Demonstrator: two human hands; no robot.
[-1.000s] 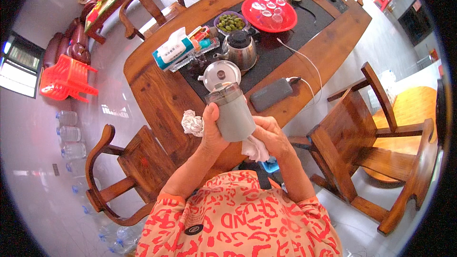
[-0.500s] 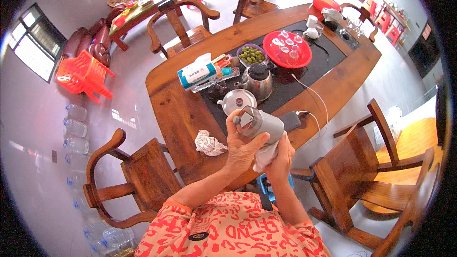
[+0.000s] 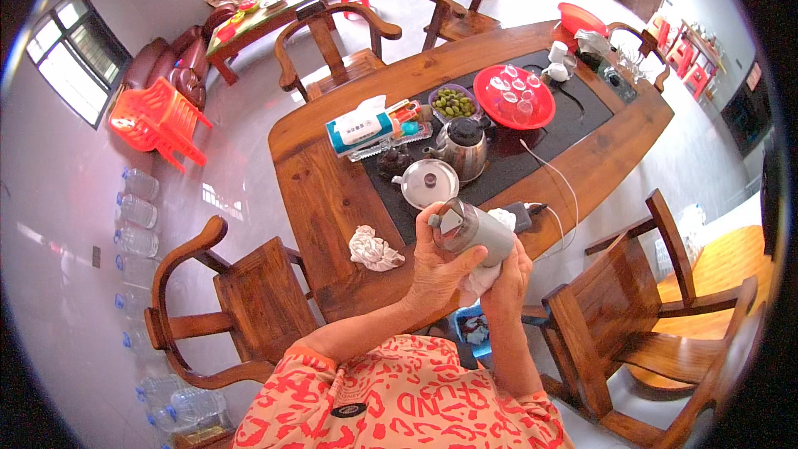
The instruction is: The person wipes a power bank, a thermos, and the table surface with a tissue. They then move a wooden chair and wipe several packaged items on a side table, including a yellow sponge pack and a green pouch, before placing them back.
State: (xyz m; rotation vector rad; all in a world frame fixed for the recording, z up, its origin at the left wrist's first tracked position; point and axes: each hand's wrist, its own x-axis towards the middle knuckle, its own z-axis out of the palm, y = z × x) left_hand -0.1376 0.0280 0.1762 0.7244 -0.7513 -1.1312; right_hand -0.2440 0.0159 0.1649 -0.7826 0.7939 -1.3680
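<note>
A grey cylinder (image 3: 492, 239) with a smoky see-through end is held over the near edge of the wooden table; its exact kind does not show. My left hand (image 3: 439, 273) is closed round the see-through end, thumb along the side. My right hand (image 3: 509, 278) presses a white cloth (image 3: 477, 284) against the grey body from the right and below. Some of the cloth shows at the far side too. Most right fingers are hidden behind the cylinder. Just beyond are a round silver-lidded pot (image 3: 430, 184) and a dark box (image 3: 514, 214) with a white cable plugged in.
A crumpled cloth (image 3: 374, 249) lies on the table (image 3: 320, 191), left of my hands. Farther back stand a steel kettle (image 3: 463, 151), a tissue pack (image 3: 359, 128), a bowl of green fruit (image 3: 454, 102) and a red basin (image 3: 524, 112) with glasses. Wooden chairs (image 3: 270, 295) surround the table.
The whole scene has shifted slightly in view. Both hands still hold the cylinder, and white cloth now shows at its far side, where none was visible before.
</note>
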